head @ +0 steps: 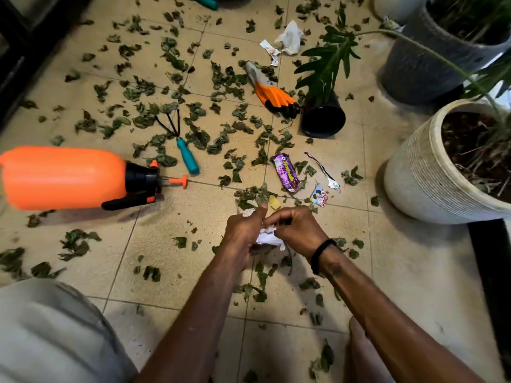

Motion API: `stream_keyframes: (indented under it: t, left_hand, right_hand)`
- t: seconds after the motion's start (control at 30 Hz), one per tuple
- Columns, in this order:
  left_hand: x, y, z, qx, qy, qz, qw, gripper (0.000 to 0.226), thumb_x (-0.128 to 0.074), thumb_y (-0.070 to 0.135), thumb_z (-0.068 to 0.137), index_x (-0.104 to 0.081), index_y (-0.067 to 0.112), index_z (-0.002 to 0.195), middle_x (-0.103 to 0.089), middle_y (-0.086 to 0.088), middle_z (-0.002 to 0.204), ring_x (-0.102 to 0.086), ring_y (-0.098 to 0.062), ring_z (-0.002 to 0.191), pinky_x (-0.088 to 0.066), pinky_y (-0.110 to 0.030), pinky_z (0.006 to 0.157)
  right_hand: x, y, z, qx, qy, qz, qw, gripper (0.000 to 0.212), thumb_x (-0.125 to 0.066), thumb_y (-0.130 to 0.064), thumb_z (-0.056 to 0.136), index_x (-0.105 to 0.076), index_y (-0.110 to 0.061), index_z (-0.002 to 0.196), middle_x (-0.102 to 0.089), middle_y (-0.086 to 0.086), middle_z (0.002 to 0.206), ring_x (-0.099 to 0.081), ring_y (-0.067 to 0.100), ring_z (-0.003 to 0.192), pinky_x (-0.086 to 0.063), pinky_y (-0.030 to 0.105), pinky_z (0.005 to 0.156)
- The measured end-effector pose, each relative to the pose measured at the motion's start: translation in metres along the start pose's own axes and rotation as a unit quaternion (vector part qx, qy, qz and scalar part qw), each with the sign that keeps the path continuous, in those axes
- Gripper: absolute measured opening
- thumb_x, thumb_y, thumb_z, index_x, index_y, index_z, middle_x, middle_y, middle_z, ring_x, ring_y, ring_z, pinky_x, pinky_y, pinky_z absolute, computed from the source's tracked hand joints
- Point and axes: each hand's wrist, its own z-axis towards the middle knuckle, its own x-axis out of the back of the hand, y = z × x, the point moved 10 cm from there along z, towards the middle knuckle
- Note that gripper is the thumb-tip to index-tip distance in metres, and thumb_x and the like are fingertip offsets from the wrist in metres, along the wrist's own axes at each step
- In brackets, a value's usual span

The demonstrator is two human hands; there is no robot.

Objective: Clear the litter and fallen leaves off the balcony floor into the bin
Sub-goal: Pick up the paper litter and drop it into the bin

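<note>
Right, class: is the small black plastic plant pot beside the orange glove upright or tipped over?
Tipped over. The small black plastic plant pot lies on its side on the tiled floor, its round end facing the camera.

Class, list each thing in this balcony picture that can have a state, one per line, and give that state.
Left hand: grips the white paper, thumb up.
Right hand: pinches the same paper.
White paper: crumpled, held off the floor.
Sprayer: lying on its side.
Black pot: tipped over, plant spilling out.
Glove: lying flat, unworn.
Hand rake: lying on the floor.
Purple wrapper: crumpled, on the floor.
Leaves: scattered, not yet cleared.
White planter: upright.
</note>
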Motion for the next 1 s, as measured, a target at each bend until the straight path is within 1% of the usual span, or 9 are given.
stream_keyframes:
  t: [0.1, 0.2, 0.3, 0.4, 0.53, 0.63, 0.77, 0.87, 1.0]
  left_hand:
    - [0.007, -0.006, 0.004, 0.018, 0.007, 0.025, 1.0, 0.041, -0.063, 0.044, 0.099, -0.066, 0.005, 0.086, -0.07, -0.01, 0.072, -0.068, -0.023, 0.061, -0.062, -0.036, 0.062]
    - [0.017, -0.004, 0.01, -0.003, 0.042, 0.016, 0.999, 0.051, -0.065, 0.054, 0.094, -0.068, 0.004, 0.105, -0.073, -0.017, 0.094, -0.074, -0.03, 0.08, -0.064, -0.044, 0.073]
    - [0.028, -0.008, 0.015, 0.0, 0.075, -0.039, 0.996, 0.048, -0.073, 0.053, 0.089, -0.067, 0.008, 0.105, -0.074, -0.015, 0.096, -0.074, -0.032, 0.078, -0.063, -0.044, 0.064]
    - [0.035, -0.014, 0.015, 0.015, 0.077, -0.093, 0.993, 0.042, -0.076, 0.05, 0.087, -0.063, 0.011, 0.093, -0.074, -0.014, 0.088, -0.07, -0.026, 0.063, -0.052, -0.027, 0.042]
    - [0.034, -0.013, 0.017, 0.023, 0.046, -0.138, 0.989, 0.089, -0.093, 0.055, 0.061, -0.057, 0.002, 0.123, -0.071, -0.021, 0.107, -0.074, -0.036, 0.082, -0.061, -0.045, 0.051]
    - [0.034, -0.008, 0.017, -0.001, 0.047, -0.157, 0.987, 0.108, -0.101, 0.045, 0.049, -0.052, -0.001, 0.134, -0.064, -0.024, 0.124, -0.069, -0.045, 0.099, -0.06, -0.05, 0.052]
    - [0.034, -0.017, 0.024, 0.011, 0.066, -0.159, 0.985, 0.079, -0.095, 0.029, 0.067, -0.055, 0.003, 0.129, -0.066, -0.02, 0.119, -0.07, -0.048, 0.097, -0.06, -0.057, 0.053]
    - [0.026, -0.021, 0.031, 0.014, 0.049, -0.167, 0.985, 0.06, -0.088, 0.034, 0.078, -0.062, 0.007, 0.125, -0.073, -0.021, 0.108, -0.073, -0.045, 0.089, -0.059, -0.067, 0.062]
    - [0.009, -0.008, 0.029, -0.024, 0.002, -0.164, 0.986, 0.046, -0.082, 0.046, 0.082, -0.072, 0.01, 0.109, -0.078, -0.017, 0.095, -0.076, -0.038, 0.088, -0.06, -0.062, 0.079]
  right_hand:
    - [-0.017, 0.018, 0.002, -0.07, -0.124, 0.08, 0.987, 0.016, -0.078, -0.005, 0.083, -0.081, -0.011, 0.098, -0.077, 0.015, 0.101, -0.067, 0.029, 0.088, -0.056, 0.044, 0.088]
    - [-0.011, 0.023, 0.008, -0.108, -0.132, 0.185, 0.968, 0.034, -0.082, -0.024, 0.074, -0.079, -0.007, 0.104, -0.074, 0.014, 0.1, -0.06, 0.024, 0.08, -0.054, 0.033, 0.075]
    - [0.032, 0.02, 0.034, -0.017, 0.058, -0.038, 0.997, 0.018, -0.08, -0.024, 0.086, -0.08, -0.012, 0.099, -0.076, 0.0, 0.1, -0.067, 0.011, 0.088, -0.058, 0.03, 0.082]
    - [0.022, 0.02, 0.053, 0.059, 0.071, -0.335, 0.938, 0.016, -0.077, -0.029, 0.089, -0.081, -0.02, 0.102, -0.064, 0.004, 0.126, -0.057, 0.019, 0.115, -0.05, 0.037, 0.099]
    - [0.011, 0.023, 0.058, 0.076, 0.091, -0.366, 0.923, 0.012, -0.071, -0.018, 0.091, -0.08, -0.012, 0.096, -0.069, 0.013, 0.114, -0.062, 0.033, 0.108, -0.054, 0.042, 0.09]
    - [0.023, 0.025, 0.054, 0.042, 0.148, -0.275, 0.949, 0.013, -0.069, -0.011, 0.092, -0.081, -0.008, 0.095, -0.076, 0.009, 0.101, -0.069, 0.024, 0.089, -0.054, 0.03, 0.085]
    - [0.036, 0.032, 0.043, -0.025, 0.174, -0.093, 0.98, 0.01, -0.077, -0.01, 0.087, -0.081, -0.013, 0.096, -0.077, -0.001, 0.091, -0.069, 0.013, 0.079, -0.06, 0.03, 0.081]
    - [0.029, 0.028, 0.033, -0.045, 0.125, 0.11, 0.985, 0.015, -0.082, -0.004, 0.081, -0.079, -0.007, 0.096, -0.078, 0.005, 0.089, -0.073, 0.017, 0.084, -0.06, 0.022, 0.07]
    - [0.0, 0.018, 0.017, -0.057, 0.034, 0.204, 0.977, 0.018, -0.084, -0.007, 0.079, -0.076, -0.011, 0.094, -0.078, 0.016, 0.095, -0.071, 0.025, 0.085, -0.056, 0.04, 0.08]
